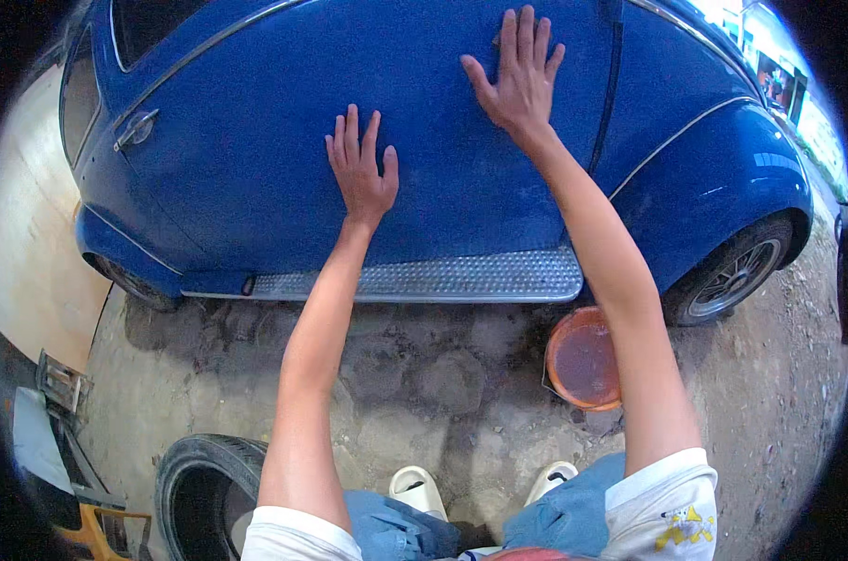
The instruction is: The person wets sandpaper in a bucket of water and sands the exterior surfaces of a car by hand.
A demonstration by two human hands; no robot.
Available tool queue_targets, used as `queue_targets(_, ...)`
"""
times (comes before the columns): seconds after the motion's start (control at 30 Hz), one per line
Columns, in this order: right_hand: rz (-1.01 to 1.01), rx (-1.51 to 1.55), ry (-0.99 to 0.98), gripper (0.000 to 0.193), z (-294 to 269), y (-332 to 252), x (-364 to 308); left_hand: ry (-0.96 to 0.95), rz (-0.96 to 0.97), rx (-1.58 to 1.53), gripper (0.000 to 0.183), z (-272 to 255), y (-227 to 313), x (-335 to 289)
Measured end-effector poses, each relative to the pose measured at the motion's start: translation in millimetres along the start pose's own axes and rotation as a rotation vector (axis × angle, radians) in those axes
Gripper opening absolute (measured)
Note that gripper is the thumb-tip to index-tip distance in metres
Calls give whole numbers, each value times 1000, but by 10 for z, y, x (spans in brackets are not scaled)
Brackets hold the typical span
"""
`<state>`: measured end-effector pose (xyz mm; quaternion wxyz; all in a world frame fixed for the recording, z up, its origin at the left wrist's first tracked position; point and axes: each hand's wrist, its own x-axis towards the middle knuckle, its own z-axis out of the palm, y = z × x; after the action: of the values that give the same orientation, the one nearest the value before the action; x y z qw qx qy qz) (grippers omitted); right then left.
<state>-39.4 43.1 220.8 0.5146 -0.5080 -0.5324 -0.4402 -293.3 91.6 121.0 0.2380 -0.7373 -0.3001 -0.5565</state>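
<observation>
Both palms flat, fingers spread, nothing gripped: left hand [361, 168] is pressed on the blue car door [283, 140] lower down, right hand [520, 73] higher and farther right on the same panel, w/ what may be a small pad or paper edge under the fingertips, can't tell for sure.

Near to far: person's knees in blue denim shorts [564, 514] and pale sandals [419, 488] at the near edge; a spare tyre [195, 486] lying near left; rough concrete floor [424, 374], wet-looking in patches. An orange-brown basin [583, 357] sits just right of centre, close by the right forearm, near the running board [424, 278]. Beyond that the door w/ chrome handle [136, 128] far left, and the rounded fender [723, 178] and wheel [734, 276] at right.

Doing this well, I'd judge: keep palms fully flat so pressure spreads, move in overlapping passes, don't let fingertips dig in. Keeping feet clear of the basin looks wise.
</observation>
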Motion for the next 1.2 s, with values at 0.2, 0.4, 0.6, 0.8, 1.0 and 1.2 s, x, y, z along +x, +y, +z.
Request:
queue_targets(0.2,-358,325,-250,86,-14,-224,-352,108,47,-124,49,13,205,235)
queue_targets(0.4,-330,572,-83,79,-175,246,-374,119,171,-363,50,200,675,516)
queue_targets(0.6,-210,181,-76,71,-283,754,-608,-52,246,-294,65,372,1148,778)
queue_targets(0.8,-172,58,-116,70,-185,838,-829,-26,111,73,67,209,782,663)
queue_targets(1.0,-108,45,-85,72,-106,781,-854,27,120,85,63,62,451,581)
queue_targets(1.2,-125,65,-62,71,-117,781,-848,-209,443,-307,72,178,917,791)
